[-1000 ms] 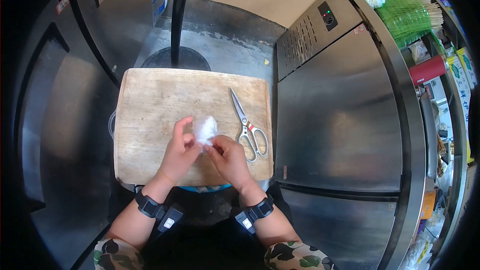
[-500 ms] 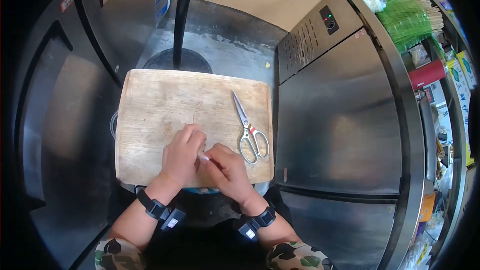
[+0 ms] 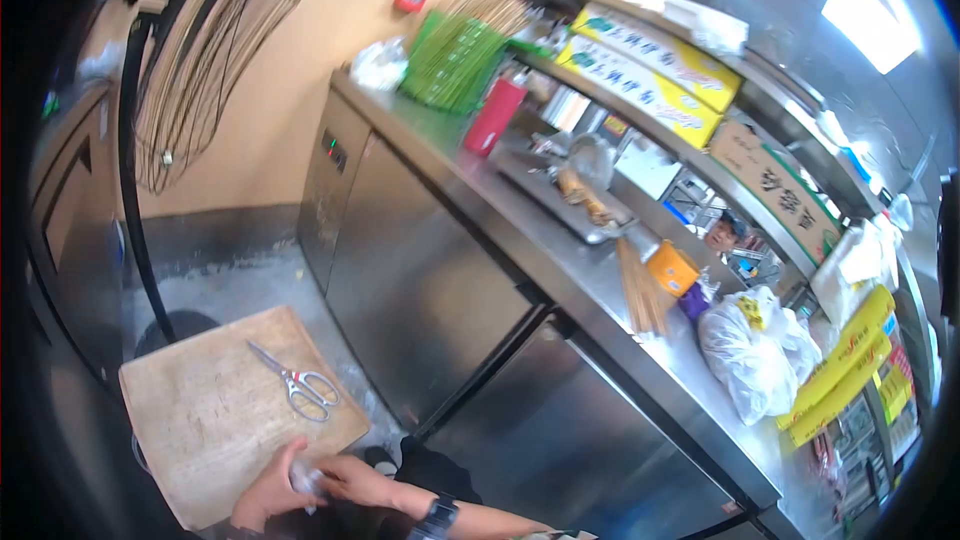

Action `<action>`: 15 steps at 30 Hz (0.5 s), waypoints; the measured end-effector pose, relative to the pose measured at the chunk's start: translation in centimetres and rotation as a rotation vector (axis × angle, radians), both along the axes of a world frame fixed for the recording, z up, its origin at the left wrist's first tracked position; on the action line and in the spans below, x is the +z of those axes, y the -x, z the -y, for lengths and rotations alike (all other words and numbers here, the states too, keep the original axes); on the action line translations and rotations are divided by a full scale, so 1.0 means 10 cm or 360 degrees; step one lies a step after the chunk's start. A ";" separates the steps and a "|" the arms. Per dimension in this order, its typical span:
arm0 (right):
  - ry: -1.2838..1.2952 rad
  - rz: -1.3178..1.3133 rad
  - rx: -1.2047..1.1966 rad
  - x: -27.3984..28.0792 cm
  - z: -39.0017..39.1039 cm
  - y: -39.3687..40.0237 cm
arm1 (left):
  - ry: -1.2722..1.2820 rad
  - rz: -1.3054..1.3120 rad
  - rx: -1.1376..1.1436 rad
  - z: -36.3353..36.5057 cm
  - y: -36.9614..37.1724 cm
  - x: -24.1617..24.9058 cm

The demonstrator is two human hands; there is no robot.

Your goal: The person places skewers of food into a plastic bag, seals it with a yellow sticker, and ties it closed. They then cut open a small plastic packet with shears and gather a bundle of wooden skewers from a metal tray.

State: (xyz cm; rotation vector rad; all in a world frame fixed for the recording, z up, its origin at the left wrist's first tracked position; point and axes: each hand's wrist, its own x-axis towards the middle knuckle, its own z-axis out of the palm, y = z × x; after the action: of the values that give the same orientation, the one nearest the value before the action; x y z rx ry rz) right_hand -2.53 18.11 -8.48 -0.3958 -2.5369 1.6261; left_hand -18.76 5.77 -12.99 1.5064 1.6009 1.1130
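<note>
Over the near edge of the wooden cutting board [image 3: 215, 395], at the lower left of the view, my two hands meet. My left hand [image 3: 266, 490] curls round a small whitish, partly see-through thing [image 3: 305, 480]; its kind is blurred. From the right, my right hand [image 3: 357, 483] reaches in with bent fingers closed against the same thing. Silver kitchen scissors [image 3: 297, 382] lie on the board's right part, apart from both hands, blades pointing to the far left.
A steel counter [image 3: 455, 180] runs along the right. On it are green-wrapped skewers [image 3: 455, 60], a red bottle [image 3: 494, 118], a metal tray [image 3: 565, 195], loose sticks [image 3: 640, 290] and a white plastic bag [image 3: 755, 355]. Another person [image 3: 722, 232] shows behind the shelf.
My view has swung right and upward, bringing the counter and shelves into sight. More of the whitish thing shows between my hands. The scissors keep their place on the board.
</note>
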 end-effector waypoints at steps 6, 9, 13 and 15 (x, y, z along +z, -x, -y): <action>0.0669 0.0357 0.0049 0.66 -0.07 -0.99 | -0.0086 0.1089 0.0545 0.35 0.18 0.11; 0.0727 0.0270 0.0038 1.02 -0.19 -1.31 | -0.0238 0.1358 0.1252 0.58 0.29 0.01; 0.0911 -0.0163 -0.0252 1.79 -0.31 -1.59 | -0.0502 0.1900 0.1334 0.81 0.94 -0.97; 0.0970 -0.0530 -0.0311 2.19 -0.47 -1.71 | -0.0464 0.2036 0.1268 0.87 1.03 -1.00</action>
State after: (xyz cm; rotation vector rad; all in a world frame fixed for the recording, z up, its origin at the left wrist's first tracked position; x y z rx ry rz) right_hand 14.53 22.86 13.42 -0.3625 -1.6806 2.1424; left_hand -29.06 -2.95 -22.97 -0.0220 1.0297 2.1631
